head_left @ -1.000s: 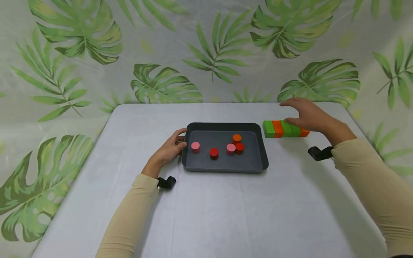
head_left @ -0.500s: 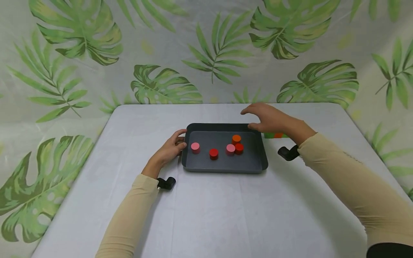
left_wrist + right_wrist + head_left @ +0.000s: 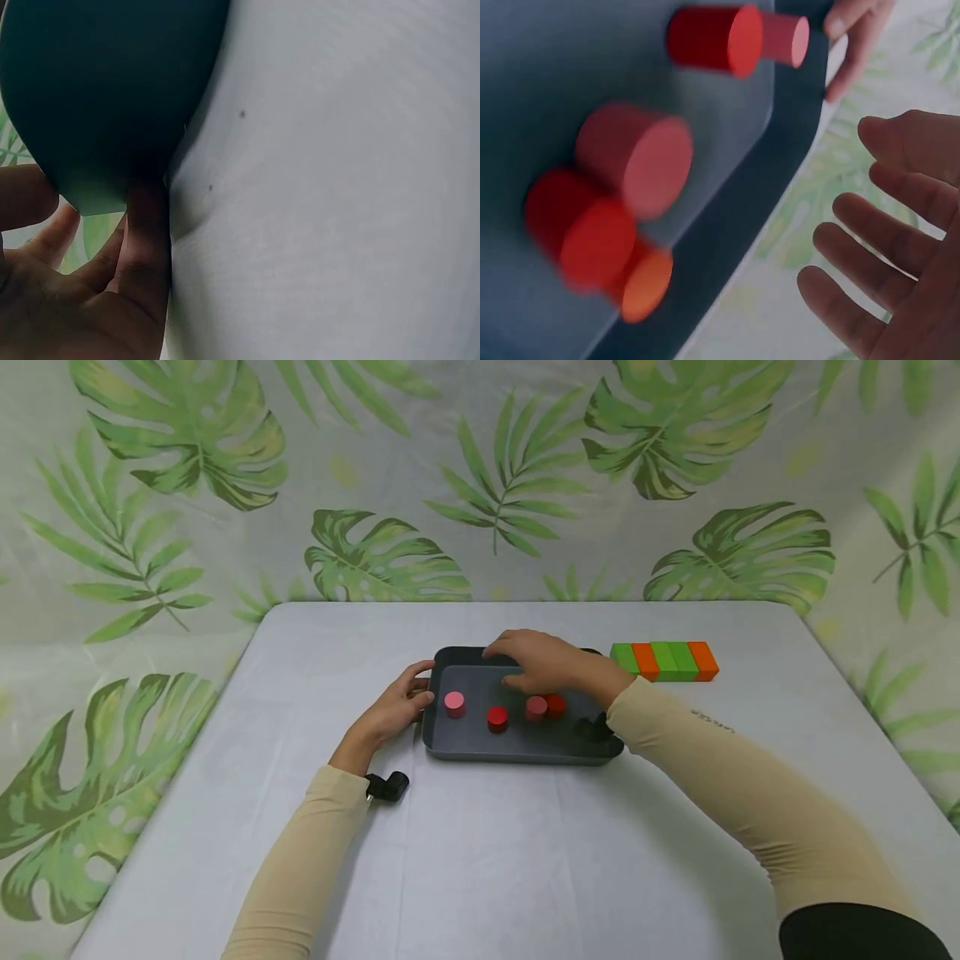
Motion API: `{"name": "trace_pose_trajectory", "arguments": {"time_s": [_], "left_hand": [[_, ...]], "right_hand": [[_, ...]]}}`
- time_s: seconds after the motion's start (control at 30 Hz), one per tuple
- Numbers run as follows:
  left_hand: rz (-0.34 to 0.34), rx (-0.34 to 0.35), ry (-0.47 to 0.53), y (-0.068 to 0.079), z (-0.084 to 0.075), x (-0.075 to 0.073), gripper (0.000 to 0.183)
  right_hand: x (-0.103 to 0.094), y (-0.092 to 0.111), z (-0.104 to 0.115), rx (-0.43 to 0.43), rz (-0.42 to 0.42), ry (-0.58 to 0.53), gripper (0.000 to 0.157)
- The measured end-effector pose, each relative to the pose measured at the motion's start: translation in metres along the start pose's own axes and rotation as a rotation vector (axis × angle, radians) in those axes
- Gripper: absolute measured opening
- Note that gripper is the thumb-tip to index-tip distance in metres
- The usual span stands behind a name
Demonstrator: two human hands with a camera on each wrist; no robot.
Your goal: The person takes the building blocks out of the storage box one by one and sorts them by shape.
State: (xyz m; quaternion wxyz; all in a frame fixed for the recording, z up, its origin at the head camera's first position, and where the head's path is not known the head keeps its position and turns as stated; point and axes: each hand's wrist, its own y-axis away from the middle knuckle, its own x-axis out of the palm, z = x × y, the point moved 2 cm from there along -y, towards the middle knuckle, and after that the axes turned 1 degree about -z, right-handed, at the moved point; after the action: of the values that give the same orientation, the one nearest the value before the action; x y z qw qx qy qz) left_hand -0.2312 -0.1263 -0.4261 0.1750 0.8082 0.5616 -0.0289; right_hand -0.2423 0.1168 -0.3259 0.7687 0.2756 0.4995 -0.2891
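Our right hand [image 3: 551, 664] has swung left from the row of green and orange blocks [image 3: 664, 661] at the far right of the tabletop [image 3: 480, 852] and now hovers over the dark tray [image 3: 450, 747], palm down, its fingers [image 3: 870, 281] spread and loose around nothing. The blocks sit uncovered again, just right of the tray's far right corner, so we judge that the work has turned from them to what lies in the tray.

Our left hand [image 3: 393, 710] is at the tray's left rim, thumb over the edge and fingers [image 3: 146, 247] against its outer wall, holding it.

Inside the tray we count five short cylinders: a pink one [image 3: 454, 702] near the left wall, a red one [image 3: 497, 717] just right of it, then a pink one [image 3: 536, 707] touching a red one [image 3: 556, 704]. An orange one [image 3: 645, 283] lies beyond that pair, hidden under our right hand in the head view.
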Motion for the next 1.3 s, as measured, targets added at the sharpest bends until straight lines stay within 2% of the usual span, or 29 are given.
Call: {"name": "trace_pose_trajectory", "arguments": {"time_s": [0.2,0.33,0.53,0.7,1.0,1.3], "left_hand": [[0.019,0.006,0.007,0.000,-0.002,0.000,0.060],[0.026,0.013,0.014,0.000,-0.003,0.000,0.060],[0.031,0.018,0.019,0.001,-0.002,0.001,0.060],[0.032,0.024,0.018,0.001,0.000,0.001,0.060],[0.027,0.027,0.011,0.003,-0.002,-0.002,0.060],[0.031,0.032,0.020,0.003,-0.003,0.000,0.060]], "right_hand": [[0.018,-0.020,0.017,-0.016,0.030,0.005,0.051],[0.029,-0.030,0.024,0.007,0.044,0.022,0.053],[0.040,-0.037,0.025,0.058,0.074,-0.016,0.055],[0.047,-0.040,0.022,0.050,0.082,-0.018,0.053],[0.052,-0.048,0.029,0.005,0.106,-0.001,0.051],[0.055,-0.053,0.037,0.009,0.130,0.026,0.043]]}}
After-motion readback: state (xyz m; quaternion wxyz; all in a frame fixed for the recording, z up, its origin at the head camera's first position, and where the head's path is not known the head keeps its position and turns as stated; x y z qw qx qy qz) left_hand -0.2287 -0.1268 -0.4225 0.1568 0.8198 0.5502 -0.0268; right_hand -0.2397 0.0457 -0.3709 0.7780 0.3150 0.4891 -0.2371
